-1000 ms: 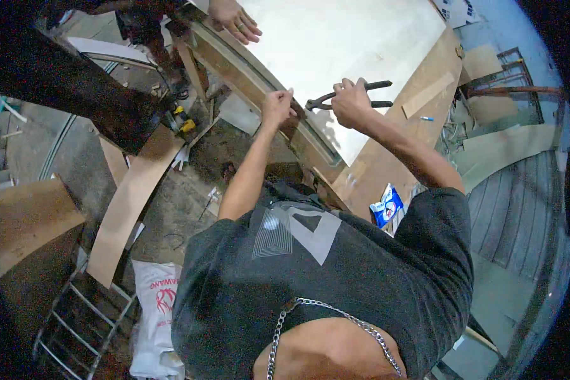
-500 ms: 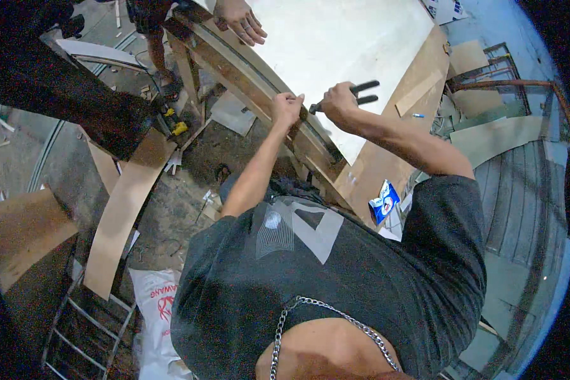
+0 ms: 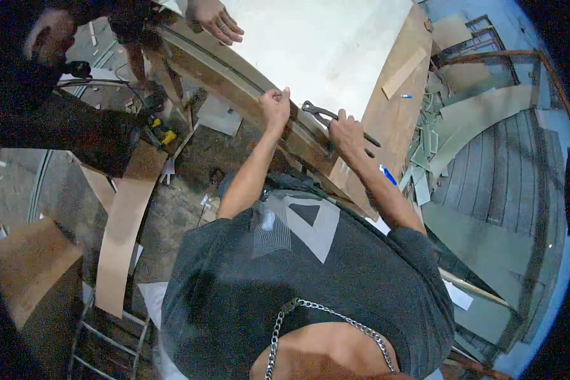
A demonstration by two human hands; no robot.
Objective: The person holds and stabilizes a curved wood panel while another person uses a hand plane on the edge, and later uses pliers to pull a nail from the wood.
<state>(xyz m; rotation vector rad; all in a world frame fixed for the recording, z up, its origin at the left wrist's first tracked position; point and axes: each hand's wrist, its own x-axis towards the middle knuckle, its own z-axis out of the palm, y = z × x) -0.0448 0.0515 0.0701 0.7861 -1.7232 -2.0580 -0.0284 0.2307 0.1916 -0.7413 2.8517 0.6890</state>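
My right hand (image 3: 347, 136) is wrapped round the handles of black end-cutting pincers (image 3: 318, 113), whose jaws point up and left over a large white sheet (image 3: 326, 47). The sheet lies on a wooden workbench (image 3: 401, 95). At the bench's left edge, my left hand (image 3: 275, 109) is closed with the thumb raised beside a long grooved strip (image 3: 233, 66). Whatever its curled fingers hold, if anything, is hidden. Farther up, a co-worker's hand (image 3: 218, 22) with a ring rests on the sheet's edge.
A small wooden board (image 3: 404, 73) and a blue marker-like item (image 3: 406, 96) lie on the bench. Pale broken offcuts (image 3: 432, 136) heap to the right. On the left are a yellow-and-black power tool (image 3: 166, 135), a bent brown panel (image 3: 125, 237) and a metal ladder-like frame (image 3: 111, 339).
My right hand with the pincers has swung down toward me, and the jaws have come away from the bench edge. My left hand has shifted slightly left, thumb now up.
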